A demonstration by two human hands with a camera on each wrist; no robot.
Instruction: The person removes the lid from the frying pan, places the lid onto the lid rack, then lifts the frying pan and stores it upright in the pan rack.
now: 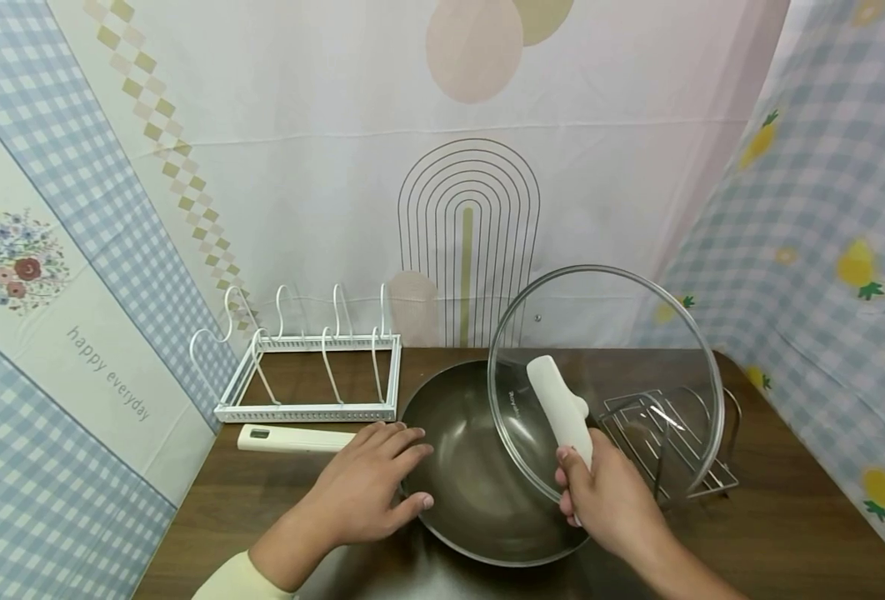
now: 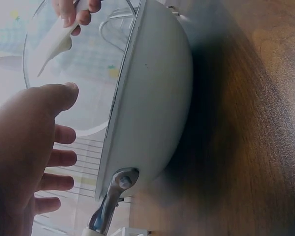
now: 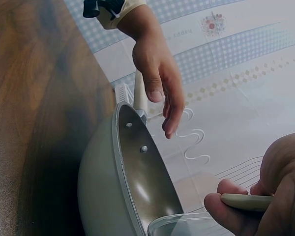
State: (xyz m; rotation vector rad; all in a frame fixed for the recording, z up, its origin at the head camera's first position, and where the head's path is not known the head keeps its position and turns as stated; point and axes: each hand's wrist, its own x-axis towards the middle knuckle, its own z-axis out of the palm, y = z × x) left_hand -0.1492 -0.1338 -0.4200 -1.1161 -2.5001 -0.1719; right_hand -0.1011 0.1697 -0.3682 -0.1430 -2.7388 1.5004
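While holding the round, clear-glass, metal-rimmed lid (image 1: pixel 615 312) tilted above the right side of the round, dark-lined, pale-sided wok (image 1: pixel 472 496) at the middle of the brown wood-grain table (image 1: pixel 802 517), clasps the lid's elongated white handle (image 1: pixel 552 393) in the right hand (image 1: pixel 603 492). Grips nothing with the left hand (image 1: pixel 370 482), with fingers relaxed near the wok's left rim. Expect moderate weight, stiffness, slick breakable glass; best taken by the handle. Note white curved-wire rack (image 1: pixel 303 413) toward back left corner, silver bent-wire rack (image 1: pixel 720 487) near right edge.

Around the pan (image 1: pixel 468 492), my feed shows the glass lid (image 1: pixel 603 379) at two o'clock, right hand (image 1: pixel 613 493) gripping it at four, left hand (image 1: pixel 373 485) at nine
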